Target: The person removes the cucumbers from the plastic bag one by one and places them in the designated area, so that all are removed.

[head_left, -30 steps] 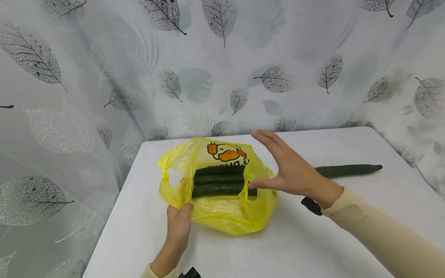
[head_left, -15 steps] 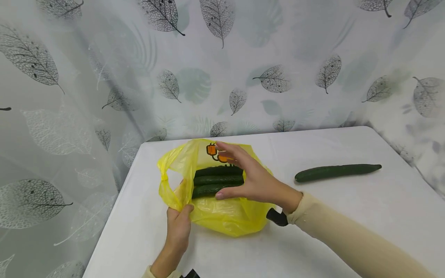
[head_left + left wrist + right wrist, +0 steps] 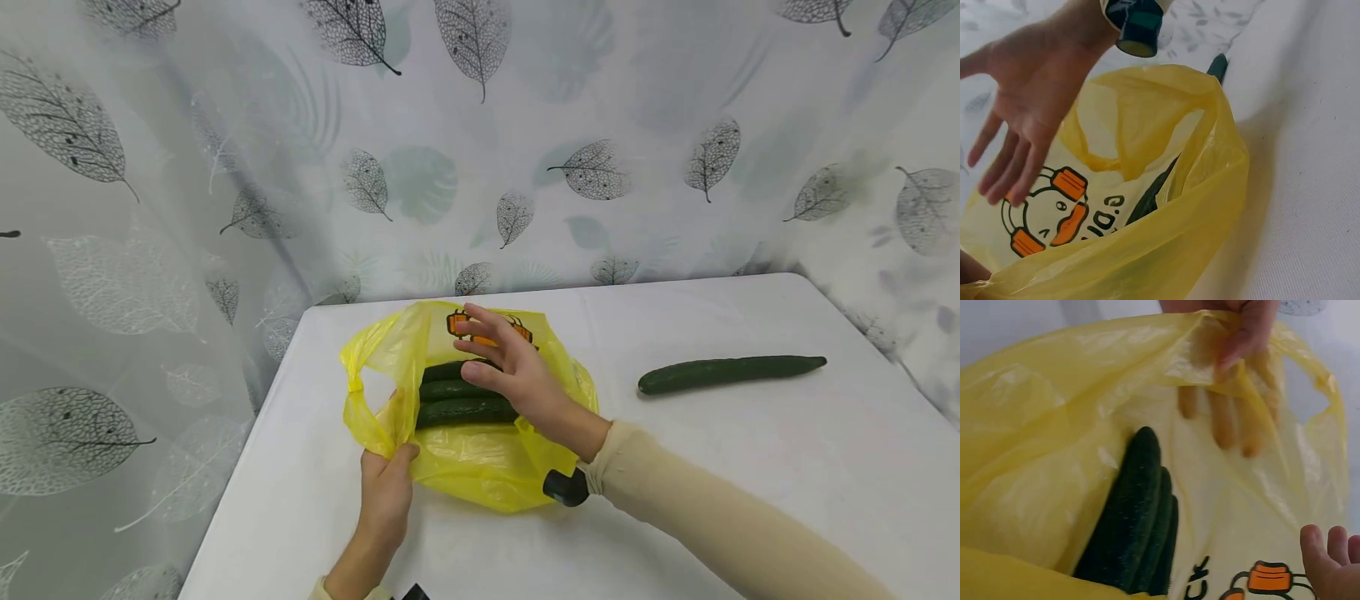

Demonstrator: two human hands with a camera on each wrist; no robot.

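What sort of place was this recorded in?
Probably an indoor, curtained-off recording corner: a leaf-print curtain hangs behind and beside a white table bearing a yellow bag of cucumbers.

We've got a plain beige long sleeve on our right side, kinda snug and creased around the wrist. Below it hangs a stubby black wrist camera, and the left wrist view shows its round end looking yellowish-green. On our left there's just a matching beige cuff plus a black corner of the other camera. Both bare-handed, too.
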